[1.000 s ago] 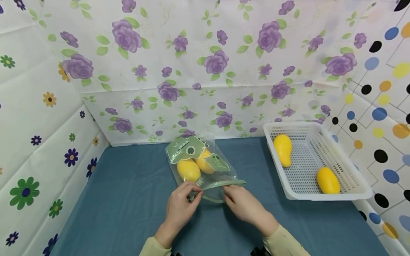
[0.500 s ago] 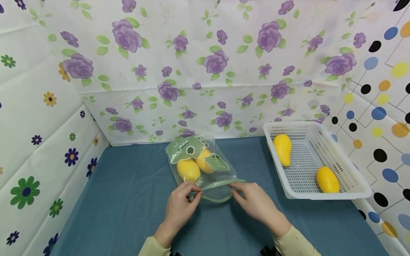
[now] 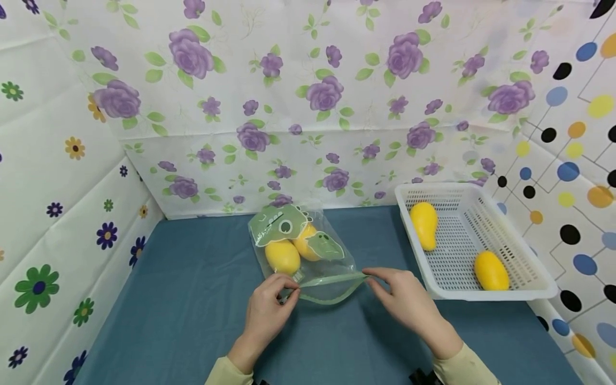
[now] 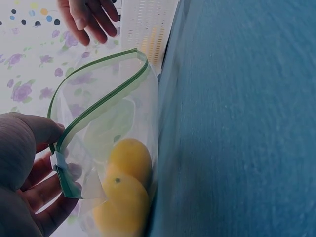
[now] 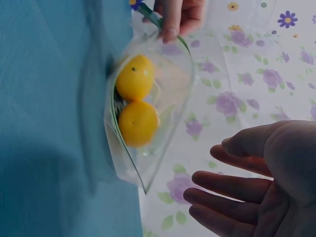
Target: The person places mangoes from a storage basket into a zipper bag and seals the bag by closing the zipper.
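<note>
I pinch the left corner of the zip bag (image 3: 303,251) with my left hand (image 3: 267,308), thumb and fingers curled round the green zip strip at the bag's mouth. The left wrist view shows the same grip from close by: my thumb lies on top of the strip and my fingers sit under the clear plastic, with the mouth gaping in a loop.

My right hand (image 3: 408,299) is just off the bag's right corner. Its fingers are straight and relaxed and hold nothing; in the head view the fingertips seem to reach the end of the zip strip, but the right wrist view shows a gap between the hand and the bag, so I cannot tell whether they touch it.

The zip bag lies flat on the blue table (image 3: 192,299), with its mouth towards me and its bottom towards the flowered backdrop (image 3: 289,96). It is clear, printed with green cartoon shapes. Inside it are two yellow mangoes (image 3: 294,249), side by side and touching, in the half of the bag away from me.

To the right of the bag, well apart from it, stands a white perforated basket (image 3: 500,295). Two more yellow mangoes lie in the basket, one (image 3: 424,224) at its far end and one (image 3: 491,270) at its near end.
</note>
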`<state>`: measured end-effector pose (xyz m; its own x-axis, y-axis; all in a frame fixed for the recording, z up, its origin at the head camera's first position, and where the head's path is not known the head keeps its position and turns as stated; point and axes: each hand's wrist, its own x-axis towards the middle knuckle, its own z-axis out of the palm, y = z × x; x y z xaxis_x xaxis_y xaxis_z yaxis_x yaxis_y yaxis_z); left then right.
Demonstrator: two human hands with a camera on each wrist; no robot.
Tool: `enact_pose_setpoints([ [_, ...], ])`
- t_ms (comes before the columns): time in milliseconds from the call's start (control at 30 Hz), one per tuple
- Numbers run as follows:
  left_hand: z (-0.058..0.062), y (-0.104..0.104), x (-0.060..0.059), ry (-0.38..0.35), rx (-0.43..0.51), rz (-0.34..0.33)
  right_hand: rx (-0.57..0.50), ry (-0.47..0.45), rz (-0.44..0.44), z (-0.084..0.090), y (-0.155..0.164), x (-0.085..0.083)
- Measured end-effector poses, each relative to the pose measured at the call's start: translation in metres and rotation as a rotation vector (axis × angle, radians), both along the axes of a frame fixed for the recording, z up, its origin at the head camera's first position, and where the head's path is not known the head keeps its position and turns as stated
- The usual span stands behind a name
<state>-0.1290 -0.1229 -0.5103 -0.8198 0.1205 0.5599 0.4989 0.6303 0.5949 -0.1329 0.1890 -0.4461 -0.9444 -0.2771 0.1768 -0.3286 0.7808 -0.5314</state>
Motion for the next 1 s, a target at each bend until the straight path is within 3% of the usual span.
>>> enact_pose_setpoints([
  [333,0.001,-0.006,0.004,-0.082,-0.026,0.002,-0.026,0.173,-0.028,0.015,0.038,0.0],
  [600,-0.003,-0.014,0.01,-0.123,-0.036,0.001,0.02,0.239,-0.113,0.028,0.079,-0.001],
  [733,-0.007,-0.017,0.013,-0.124,-0.038,0.016,0.046,0.23,-0.157,0.029,0.094,-0.001],
  [1000,-0.01,-0.022,0.018,-0.134,-0.04,0.039,0.095,0.121,-0.236,0.027,0.125,-0.008],
])
